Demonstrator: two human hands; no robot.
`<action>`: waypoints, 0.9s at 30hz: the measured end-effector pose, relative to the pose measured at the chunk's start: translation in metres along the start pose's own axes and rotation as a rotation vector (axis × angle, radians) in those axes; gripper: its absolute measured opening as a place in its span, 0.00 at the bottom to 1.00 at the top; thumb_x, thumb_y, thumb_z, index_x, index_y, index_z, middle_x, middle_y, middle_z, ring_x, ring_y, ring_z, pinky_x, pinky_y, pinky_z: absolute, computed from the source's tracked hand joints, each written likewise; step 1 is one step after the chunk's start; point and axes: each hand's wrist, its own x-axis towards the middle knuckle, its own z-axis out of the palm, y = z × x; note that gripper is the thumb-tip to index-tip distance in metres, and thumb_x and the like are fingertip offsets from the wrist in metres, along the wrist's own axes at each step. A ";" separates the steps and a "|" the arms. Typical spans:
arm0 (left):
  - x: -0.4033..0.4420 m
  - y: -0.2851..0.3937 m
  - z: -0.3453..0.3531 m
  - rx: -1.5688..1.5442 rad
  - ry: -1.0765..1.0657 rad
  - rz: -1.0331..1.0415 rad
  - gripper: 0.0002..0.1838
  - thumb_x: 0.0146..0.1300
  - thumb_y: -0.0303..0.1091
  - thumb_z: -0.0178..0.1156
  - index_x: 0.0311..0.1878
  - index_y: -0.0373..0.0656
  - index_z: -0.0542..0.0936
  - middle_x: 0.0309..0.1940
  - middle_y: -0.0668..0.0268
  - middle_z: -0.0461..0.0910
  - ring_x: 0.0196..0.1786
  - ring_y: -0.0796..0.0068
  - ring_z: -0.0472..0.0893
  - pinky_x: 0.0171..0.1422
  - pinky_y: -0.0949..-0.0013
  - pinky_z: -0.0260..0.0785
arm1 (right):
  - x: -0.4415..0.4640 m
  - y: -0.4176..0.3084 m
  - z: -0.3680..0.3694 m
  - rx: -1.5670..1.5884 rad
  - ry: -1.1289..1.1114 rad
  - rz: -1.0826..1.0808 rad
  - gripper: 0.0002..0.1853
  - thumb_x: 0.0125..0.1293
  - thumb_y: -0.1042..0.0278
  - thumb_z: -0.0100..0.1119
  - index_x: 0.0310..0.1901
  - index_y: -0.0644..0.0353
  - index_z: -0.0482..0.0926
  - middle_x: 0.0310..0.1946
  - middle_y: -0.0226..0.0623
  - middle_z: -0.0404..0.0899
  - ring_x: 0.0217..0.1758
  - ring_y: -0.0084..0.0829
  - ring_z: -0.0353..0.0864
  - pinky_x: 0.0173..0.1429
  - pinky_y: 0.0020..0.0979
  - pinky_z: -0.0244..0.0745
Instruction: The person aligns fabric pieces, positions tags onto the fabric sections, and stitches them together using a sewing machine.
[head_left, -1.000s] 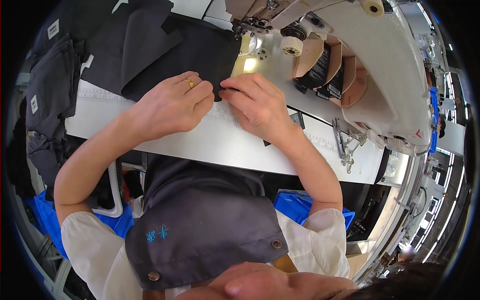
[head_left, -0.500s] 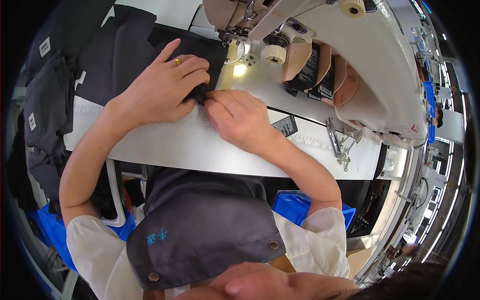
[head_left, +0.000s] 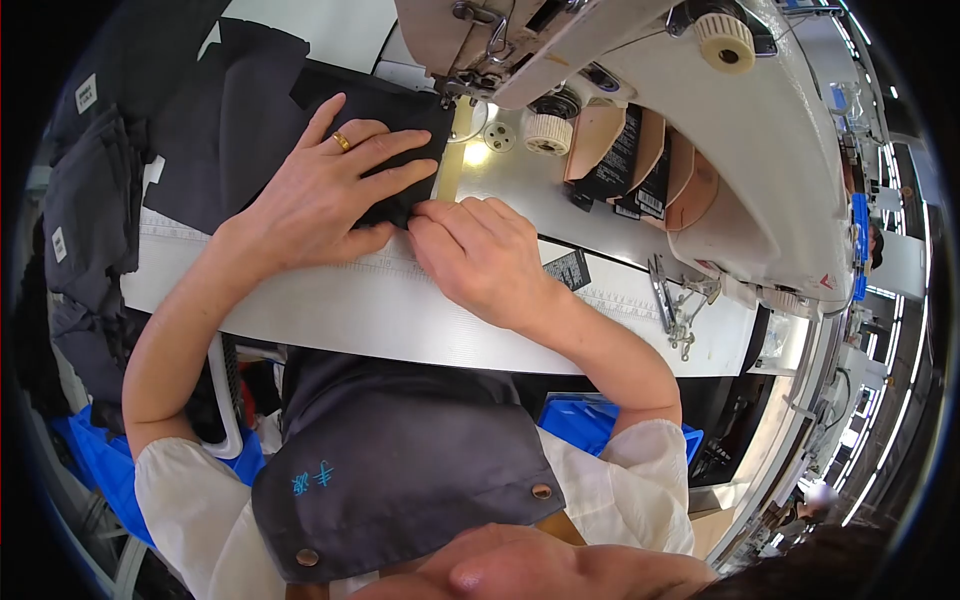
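A dark fabric piece (head_left: 230,120) lies over the sewing table, its right edge beside the presser foot of the sewing machine (head_left: 540,60). My left hand (head_left: 350,185), with a ring on one finger, rests on this cloth. Its fingers are spread and stretched, and the thumb lies near the front edge. At the cloth's front right corner, my right hand (head_left: 480,250) is closed in a pinch on the edge. The fingers hide most of that corner. Just right of the right hand, a black printed label (head_left: 568,270) lies on the white table (head_left: 330,315).
Under the machine arm, a cardboard holder (head_left: 690,185) carries several black labels. Metal tweezers (head_left: 660,288) and small metal parts (head_left: 686,335) lie at the right. Dark garment pieces (head_left: 95,200) hang at the left. A blue bin (head_left: 580,420) stands below the table.
The fingers of my left hand have uncurled and spread flat over the cloth. My right hand keeps its pinch at the corner. The whole view has shifted slightly.
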 end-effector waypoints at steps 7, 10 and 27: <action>0.000 -0.007 0.001 -0.014 0.026 0.029 0.33 0.38 0.35 0.67 0.55 0.50 0.74 0.59 0.69 0.69 0.56 0.65 0.69 0.70 0.46 0.47 | 0.001 0.000 0.003 0.003 0.028 -0.001 0.10 0.43 0.72 0.57 0.31 0.61 0.74 0.32 0.34 0.74 0.30 0.29 0.73 0.32 0.28 0.67; 0.003 -0.009 0.000 -0.006 0.031 0.026 0.32 0.38 0.35 0.66 0.54 0.50 0.75 0.59 0.69 0.69 0.56 0.64 0.69 0.70 0.46 0.48 | 0.004 0.004 0.002 -0.014 0.001 0.016 0.10 0.43 0.72 0.58 0.31 0.61 0.74 0.31 0.33 0.73 0.29 0.28 0.73 0.32 0.28 0.67; 0.026 -0.036 0.011 0.014 0.099 0.090 0.28 0.45 0.35 0.62 0.55 0.50 0.75 0.58 0.67 0.71 0.57 0.63 0.69 0.70 0.50 0.50 | 0.014 0.031 0.009 0.104 0.139 0.116 0.07 0.47 0.76 0.61 0.29 0.62 0.75 0.29 0.36 0.76 0.31 0.35 0.78 0.34 0.32 0.73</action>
